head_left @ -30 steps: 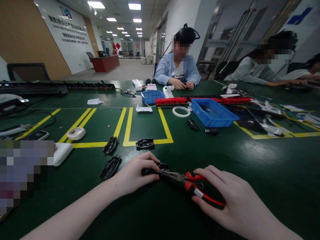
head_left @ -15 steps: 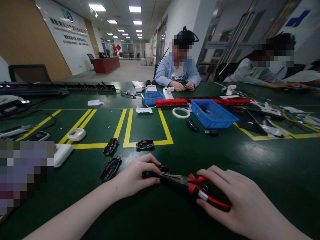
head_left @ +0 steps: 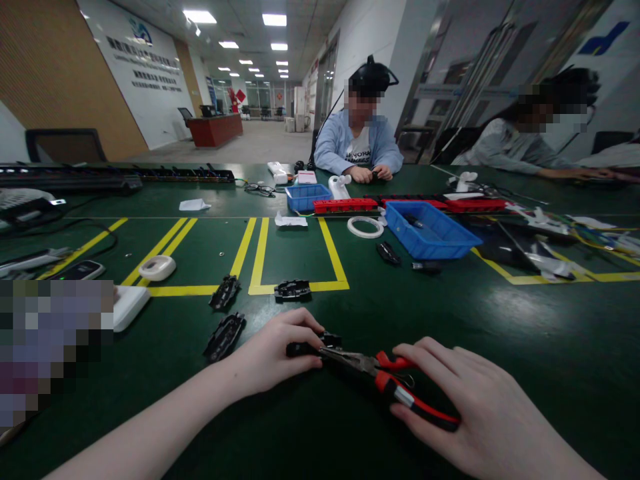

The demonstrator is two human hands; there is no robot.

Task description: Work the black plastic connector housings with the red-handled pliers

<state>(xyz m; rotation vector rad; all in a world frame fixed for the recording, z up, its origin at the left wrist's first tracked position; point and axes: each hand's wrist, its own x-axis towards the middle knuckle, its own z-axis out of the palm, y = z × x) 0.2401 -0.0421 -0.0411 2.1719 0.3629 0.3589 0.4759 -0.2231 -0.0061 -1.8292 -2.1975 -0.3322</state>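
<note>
My left hand [head_left: 285, 347] pinches a black plastic part [head_left: 299, 349] just above the green table. Part of that piece is hidden behind the fingers. Red and black long-nose pliers [head_left: 383, 368] are held by their handles in my right hand [head_left: 457, 393]. Their jaws point left and meet the black part beside my left fingertips; whether they grip it I cannot tell. Similar black plastic parts lie near my left forearm: one [head_left: 225, 337] close to it, another [head_left: 225, 293] further back, and a third [head_left: 293, 291] by the yellow tape.
Two blue bins [head_left: 433, 233] [head_left: 307, 197] stand further back, near a tape roll [head_left: 365, 227] and red strips [head_left: 345, 206]. A white box [head_left: 131, 308] lies at left. Across the table a person [head_left: 360, 143] sits; another person [head_left: 510, 143] is at right.
Both hands, the black part and the pliers keep nearly the same pose. The whole view has shifted slightly, with the surroundings sitting a little further right.
</note>
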